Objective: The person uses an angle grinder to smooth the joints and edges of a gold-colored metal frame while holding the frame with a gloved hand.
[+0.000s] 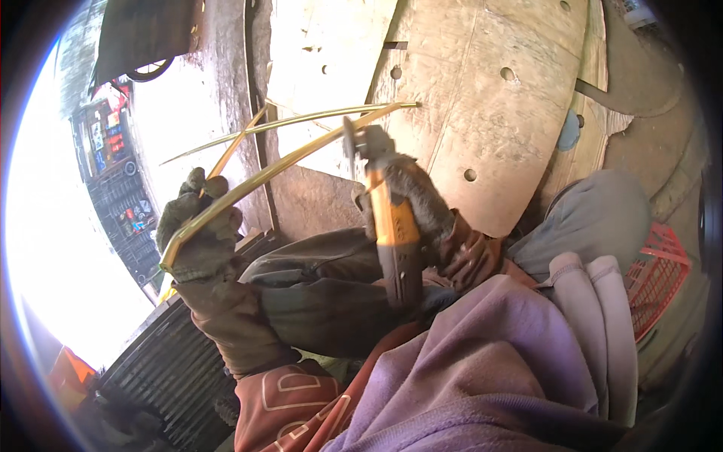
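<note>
My left hand [197,230], in a dirty grey-brown glove, is closed around a long yellowish strip [282,164]. The strip looks like thin metal or bamboo; I cannot tell which. It slants from the hand up to the right. A thinner yellowish piece [235,149] rises from the same hand, and a third, curved strip [331,113] crosses beyond it. Gloved too, my right hand [418,197] grips a yellow and black angle grinder [394,222] held upright. Its disc [349,147] is at the long strip, seen edge-on; whether they touch is unclear.
Large worn cardboard sheets [489,98] with round holes cover the ground ahead. A red plastic crate [657,279] stands at the right beside my knee. Dark corrugated sheet [169,377] lies at lower left. Farther left, a dark rack [117,162] holds small colourful items.
</note>
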Demonstrator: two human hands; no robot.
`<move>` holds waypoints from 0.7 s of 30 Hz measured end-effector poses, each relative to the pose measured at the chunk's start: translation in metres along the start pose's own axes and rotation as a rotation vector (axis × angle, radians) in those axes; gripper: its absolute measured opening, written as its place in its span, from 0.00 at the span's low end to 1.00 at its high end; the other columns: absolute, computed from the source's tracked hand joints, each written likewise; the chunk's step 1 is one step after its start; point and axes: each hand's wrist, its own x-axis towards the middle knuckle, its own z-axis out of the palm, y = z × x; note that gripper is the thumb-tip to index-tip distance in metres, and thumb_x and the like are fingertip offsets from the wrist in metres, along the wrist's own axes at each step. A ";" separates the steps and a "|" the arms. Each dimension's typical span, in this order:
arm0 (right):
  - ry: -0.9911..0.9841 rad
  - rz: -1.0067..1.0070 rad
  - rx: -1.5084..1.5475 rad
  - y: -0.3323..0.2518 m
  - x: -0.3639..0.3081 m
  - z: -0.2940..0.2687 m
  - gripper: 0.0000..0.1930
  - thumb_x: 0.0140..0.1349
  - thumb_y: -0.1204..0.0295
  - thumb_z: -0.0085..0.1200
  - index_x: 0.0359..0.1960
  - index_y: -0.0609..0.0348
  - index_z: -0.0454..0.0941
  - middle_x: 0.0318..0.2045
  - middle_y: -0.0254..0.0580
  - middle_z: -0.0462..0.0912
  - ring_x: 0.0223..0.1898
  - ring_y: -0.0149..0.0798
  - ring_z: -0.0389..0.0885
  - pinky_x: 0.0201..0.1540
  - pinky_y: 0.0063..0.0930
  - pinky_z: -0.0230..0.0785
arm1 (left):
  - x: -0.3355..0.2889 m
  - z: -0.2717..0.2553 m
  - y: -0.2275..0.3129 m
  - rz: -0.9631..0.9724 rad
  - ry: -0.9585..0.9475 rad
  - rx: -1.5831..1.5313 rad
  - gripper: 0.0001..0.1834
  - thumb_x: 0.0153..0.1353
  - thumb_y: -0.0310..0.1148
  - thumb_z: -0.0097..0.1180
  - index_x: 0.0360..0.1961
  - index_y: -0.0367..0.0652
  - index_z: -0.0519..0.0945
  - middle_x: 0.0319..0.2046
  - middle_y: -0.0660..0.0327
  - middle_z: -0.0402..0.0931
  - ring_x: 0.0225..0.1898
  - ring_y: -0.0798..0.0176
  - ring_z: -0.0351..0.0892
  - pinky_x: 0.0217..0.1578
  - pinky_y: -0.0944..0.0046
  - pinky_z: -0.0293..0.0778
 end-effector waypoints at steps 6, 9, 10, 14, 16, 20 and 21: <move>-0.011 0.001 0.106 0.007 -0.003 -0.002 0.20 0.70 0.58 0.57 0.56 0.53 0.69 0.34 0.51 0.82 0.26 0.46 0.86 0.26 0.38 0.83 | -0.005 0.006 -0.003 0.069 0.066 0.068 0.22 0.66 0.29 0.47 0.59 0.31 0.76 0.48 0.46 0.75 0.30 0.55 0.76 0.37 0.53 0.75; 0.140 0.112 0.280 0.002 0.013 -0.025 0.18 0.67 0.62 0.62 0.53 0.52 0.71 0.34 0.47 0.81 0.23 0.46 0.85 0.21 0.41 0.82 | -0.003 0.006 -0.003 0.123 0.175 0.144 0.22 0.66 0.29 0.47 0.59 0.32 0.77 0.47 0.46 0.76 0.27 0.57 0.73 0.34 0.55 0.73; 0.148 0.102 0.282 0.000 0.010 -0.021 0.18 0.67 0.62 0.62 0.53 0.52 0.71 0.34 0.47 0.81 0.23 0.46 0.85 0.21 0.41 0.82 | 0.001 0.007 -0.004 0.097 0.109 0.124 0.22 0.66 0.29 0.47 0.59 0.33 0.77 0.47 0.46 0.76 0.27 0.57 0.73 0.33 0.55 0.73; 0.011 0.026 0.084 -0.004 -0.009 0.016 0.21 0.67 0.57 0.60 0.54 0.55 0.71 0.32 0.46 0.81 0.25 0.44 0.85 0.27 0.38 0.83 | -0.001 0.014 -0.004 0.070 0.038 0.114 0.22 0.66 0.29 0.48 0.60 0.34 0.77 0.46 0.46 0.76 0.27 0.57 0.73 0.31 0.56 0.72; 0.035 0.048 0.153 -0.002 -0.001 0.005 0.21 0.66 0.59 0.63 0.52 0.56 0.72 0.34 0.45 0.81 0.25 0.43 0.85 0.25 0.38 0.83 | 0.002 0.016 -0.010 0.094 0.099 0.176 0.17 0.67 0.31 0.49 0.53 0.35 0.75 0.38 0.51 0.74 0.25 0.61 0.70 0.28 0.60 0.70; 0.117 0.091 0.212 -0.003 0.017 -0.038 0.21 0.66 0.57 0.63 0.53 0.55 0.72 0.33 0.46 0.81 0.25 0.44 0.85 0.25 0.39 0.83 | -0.001 0.038 -0.016 0.165 0.290 0.223 0.13 0.67 0.34 0.51 0.47 0.37 0.72 0.31 0.57 0.70 0.23 0.64 0.68 0.23 0.63 0.68; 0.135 0.104 0.223 -0.002 0.020 -0.044 0.22 0.66 0.57 0.63 0.53 0.55 0.72 0.33 0.46 0.82 0.25 0.44 0.85 0.26 0.39 0.83 | -0.003 0.040 -0.017 0.184 0.333 0.214 0.13 0.67 0.34 0.51 0.47 0.37 0.72 0.30 0.58 0.70 0.23 0.64 0.68 0.23 0.63 0.68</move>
